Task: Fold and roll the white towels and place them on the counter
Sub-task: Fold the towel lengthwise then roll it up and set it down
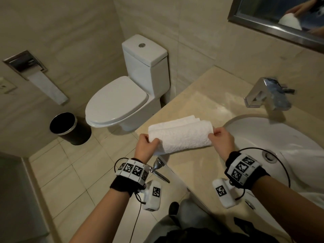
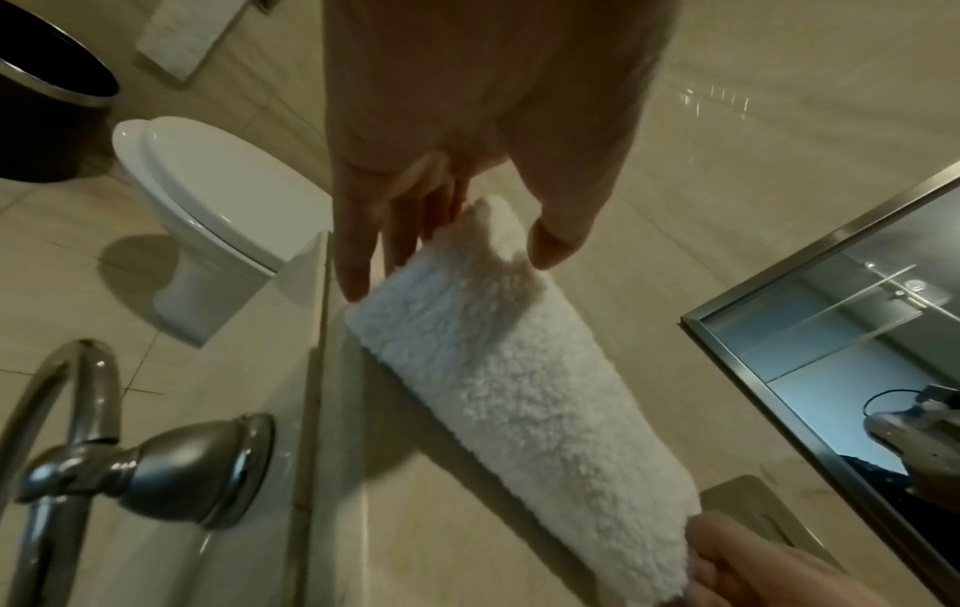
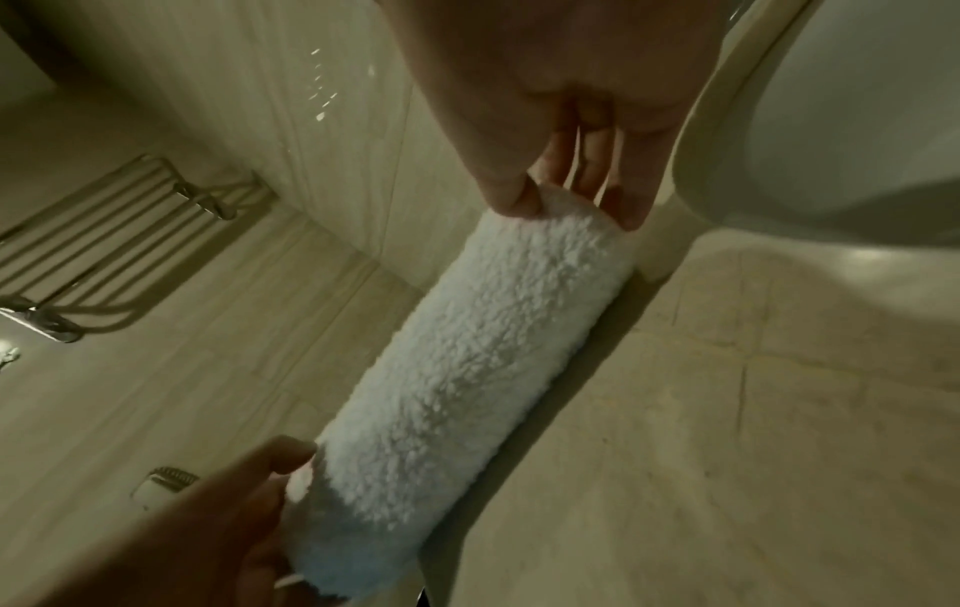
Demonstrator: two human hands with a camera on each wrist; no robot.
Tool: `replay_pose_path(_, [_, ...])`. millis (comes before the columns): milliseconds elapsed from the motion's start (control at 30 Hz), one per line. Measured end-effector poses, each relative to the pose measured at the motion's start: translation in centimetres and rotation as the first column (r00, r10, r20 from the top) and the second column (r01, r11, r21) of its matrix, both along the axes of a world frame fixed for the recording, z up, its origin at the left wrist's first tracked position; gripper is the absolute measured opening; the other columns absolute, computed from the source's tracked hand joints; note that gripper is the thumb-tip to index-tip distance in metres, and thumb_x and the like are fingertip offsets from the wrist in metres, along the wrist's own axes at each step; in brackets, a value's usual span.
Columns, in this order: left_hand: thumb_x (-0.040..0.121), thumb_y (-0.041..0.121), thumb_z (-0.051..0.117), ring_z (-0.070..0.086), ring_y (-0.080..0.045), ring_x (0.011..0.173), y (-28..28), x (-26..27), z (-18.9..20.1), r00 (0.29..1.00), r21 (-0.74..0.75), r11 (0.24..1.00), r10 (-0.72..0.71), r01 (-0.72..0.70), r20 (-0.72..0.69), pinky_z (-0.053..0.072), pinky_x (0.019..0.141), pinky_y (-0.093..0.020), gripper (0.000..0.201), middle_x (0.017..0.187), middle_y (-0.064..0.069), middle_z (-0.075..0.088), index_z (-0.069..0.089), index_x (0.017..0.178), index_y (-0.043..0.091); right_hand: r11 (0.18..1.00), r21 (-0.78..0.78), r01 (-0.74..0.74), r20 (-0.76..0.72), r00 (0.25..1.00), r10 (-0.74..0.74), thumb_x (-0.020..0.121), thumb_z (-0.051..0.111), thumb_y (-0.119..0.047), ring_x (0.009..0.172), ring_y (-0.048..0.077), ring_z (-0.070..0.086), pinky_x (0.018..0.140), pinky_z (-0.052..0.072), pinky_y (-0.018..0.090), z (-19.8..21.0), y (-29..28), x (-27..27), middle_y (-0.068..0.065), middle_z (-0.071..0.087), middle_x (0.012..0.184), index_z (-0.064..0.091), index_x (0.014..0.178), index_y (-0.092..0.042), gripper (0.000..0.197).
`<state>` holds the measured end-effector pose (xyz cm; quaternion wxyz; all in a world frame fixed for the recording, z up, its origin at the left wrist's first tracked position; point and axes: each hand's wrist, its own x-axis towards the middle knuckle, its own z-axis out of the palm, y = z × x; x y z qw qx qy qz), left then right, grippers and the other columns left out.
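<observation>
A white towel (image 1: 182, 135), partly rolled, lies across the beige counter (image 1: 201, 102) near its left corner. Flat folded layers stick out behind the roll. My left hand (image 1: 146, 145) pinches the roll's left end, thumb on one side and fingers on the other (image 2: 358, 263). My right hand (image 1: 221, 137) pinches the right end (image 3: 571, 205). In the left wrist view the towel (image 2: 509, 369) runs from my left fingers down to my right hand (image 2: 753, 562). The right wrist view shows the towel (image 3: 467, 369) as a fluffy cylinder between both hands.
A white sink basin (image 1: 273, 137) sits right of the towel, with a chrome faucet (image 1: 268, 93) behind it. White cloth (image 1: 306, 160) drapes at the basin's right. A toilet (image 1: 126, 95) and black bin (image 1: 68, 128) stand on the floor left. A mirror (image 1: 280, 18) hangs above.
</observation>
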<state>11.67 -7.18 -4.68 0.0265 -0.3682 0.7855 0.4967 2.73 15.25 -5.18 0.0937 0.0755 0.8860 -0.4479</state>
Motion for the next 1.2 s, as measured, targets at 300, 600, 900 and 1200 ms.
replay_pose_path(300, [0.08,0.019,0.063,0.057,-0.026,0.1,-0.7,-0.4,-0.8,0.995,0.156,0.983,0.101,-0.099,-0.004,0.05,0.091,-0.042,0.034,0.109,-0.009,0.057,0.046,0.107,0.008,0.947,0.078,-0.31,0.002,0.95,0.311,0.081,0.057,-0.001,0.068,0.019,0.046,0.061,0.035,0.027,-0.1,1.8,-1.4,0.021,0.057,0.072,0.058,0.084,0.007,0.009])
replay_pose_path(600, [0.079,0.0,0.059,0.059,-0.029,0.089,-1.3,0.2,-1.7,0.985,0.26,0.958,0.149,-0.122,-0.086,0.052,0.083,-0.046,0.018,0.094,-0.013,0.061,0.051,0.08,0.015,0.948,-0.091,-0.304,0.133,0.94,0.314,0.082,0.055,0.005,0.095,0.033,0.063,0.082,0.05,0.039,-0.2,1.8,-2.0,0.023,0.067,0.101,0.063,0.099,-0.002,0.021])
replay_pose_path(900, [0.06,0.02,0.083,0.029,-0.016,0.122,-2.6,0.7,-0.9,0.89,-0.193,0.882,-0.449,0.429,-0.073,0.03,0.106,-0.034,0.094,0.133,-0.003,0.029,0.029,0.137,0.014,0.679,0.485,-0.551,-0.212,0.68,0.702,0.063,0.06,0.019,0.118,0.037,0.05,0.1,0.044,0.047,0.4,0.5,-1.6,0.019,0.053,0.128,0.059,0.114,0.0,0.054])
replay_pose_path(1200, [0.061,0.016,0.082,0.055,-0.022,0.106,-3.3,0.9,-3.2,0.91,-0.127,0.909,-0.408,0.397,-0.077,0.049,0.086,-0.032,0.072,0.114,-0.004,0.056,0.046,0.123,0.022,0.335,0.564,-0.755,0.137,0.485,0.863,0.077,0.069,-0.021,0.146,0.02,0.01,0.116,0.013,0.029,0.0,2.7,-3.4,0.004,0.005,0.158,0.018,0.149,-0.016,0.089])
